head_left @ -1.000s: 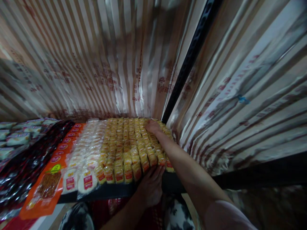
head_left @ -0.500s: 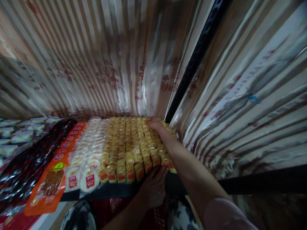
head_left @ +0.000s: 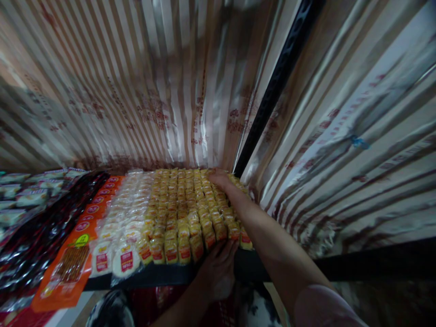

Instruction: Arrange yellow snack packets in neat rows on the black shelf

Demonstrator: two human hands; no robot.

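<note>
Yellow snack packets (head_left: pixel 184 213): rows filling the shelf (head_left: pixel 163 274), centre. Right hand (head_left: pixel 220 178): flat, unclenched, on rear packets, 1 o'clock. Left hand (head_left: pixel 218 268): fingers against front packets, 5 o'clock; grip cannot be told.

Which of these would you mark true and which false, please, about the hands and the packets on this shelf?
1. The right hand lies on the yellow packets near the back of the shelf. True.
2. The left hand holds an orange packet. False: it is at the shelf's front edge, fingers touching the front yellow packets.
3. The white packets lie left of the yellow ones. True.
4. The orange packets lie right of the yellow ones. False: they lie left of the white packets.
5. The wall behind the shelf is plain black. False: striped foil covers it.
</note>
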